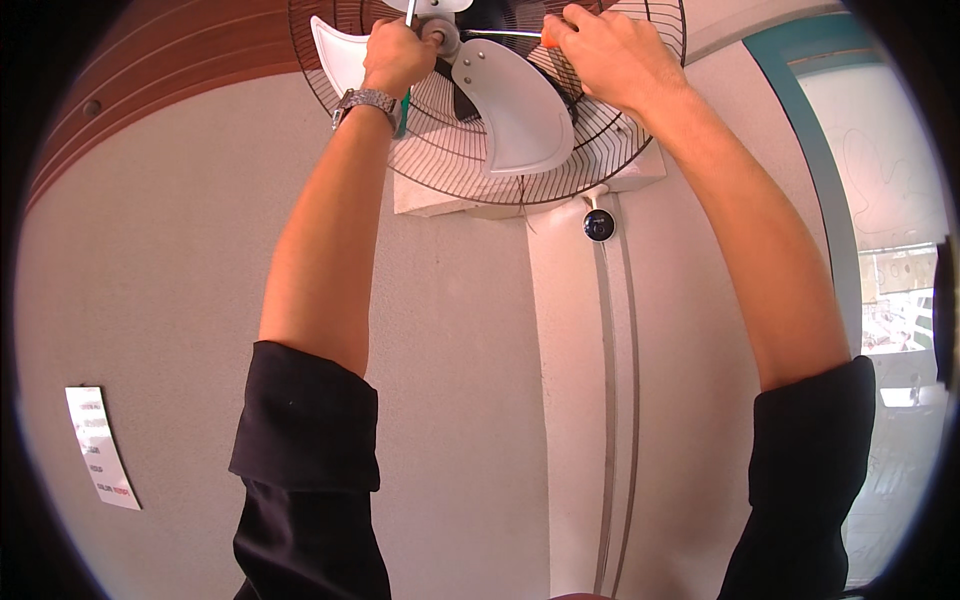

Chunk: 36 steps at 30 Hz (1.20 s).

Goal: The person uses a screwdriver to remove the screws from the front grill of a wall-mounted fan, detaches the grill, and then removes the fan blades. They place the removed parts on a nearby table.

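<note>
Above me is a fan with white blades [525, 115] and a black wire guard [440, 185] behind them. My left hand [396, 57] is closed beside the grey hub [443, 40], a finger or thumb touching it. A metal shaft sticks up from that hand and a green handle [403, 118] shows below it, looking like a screwdriver. To the right of the hub, my right hand [615, 55] grips a screwdriver with an orange handle [550, 32]. Its thin shaft points left and reaches the hub. The exact contact of its tip is too small to tell.
A small round black device [599, 225] hangs below the fan, with a cable channel [615, 400] running down the wall. A white printed sign [103, 448] is on the left. At the right is a teal-framed glass panel [815, 120]; reddish boards [180, 70] cover the upper left.
</note>
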{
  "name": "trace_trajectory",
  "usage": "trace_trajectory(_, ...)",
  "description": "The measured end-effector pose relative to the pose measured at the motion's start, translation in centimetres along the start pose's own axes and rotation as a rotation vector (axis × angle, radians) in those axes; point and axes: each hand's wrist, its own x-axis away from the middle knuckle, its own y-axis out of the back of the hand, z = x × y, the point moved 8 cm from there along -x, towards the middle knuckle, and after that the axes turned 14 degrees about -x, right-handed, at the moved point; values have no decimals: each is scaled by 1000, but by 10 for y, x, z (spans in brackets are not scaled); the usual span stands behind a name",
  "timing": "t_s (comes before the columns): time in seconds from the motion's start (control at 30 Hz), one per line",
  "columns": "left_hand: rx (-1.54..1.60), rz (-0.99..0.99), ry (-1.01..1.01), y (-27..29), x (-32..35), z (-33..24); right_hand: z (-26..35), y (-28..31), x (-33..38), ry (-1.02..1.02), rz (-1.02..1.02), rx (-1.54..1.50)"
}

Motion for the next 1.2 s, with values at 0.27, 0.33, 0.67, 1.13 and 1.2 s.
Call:
trace_trajectory(0.27,-17,10,-25,0,-4,3,8,15,2,189,-175,-15)
trace_trajectory(0.33,-29,-28,-27,4,3,2,7,8,1,136,-87,-42)
trace_trajectory(0.67,101,8,-5,8,12,1,10,18,5,106,-68,-138)
trace_trajectory(1.13,83,35,-152,26,25,22,27,16,2,107,-36,-222)
trace_trajectory(1.2,105,103,-61,33,43,41,44,19,3,122,-71,-251)
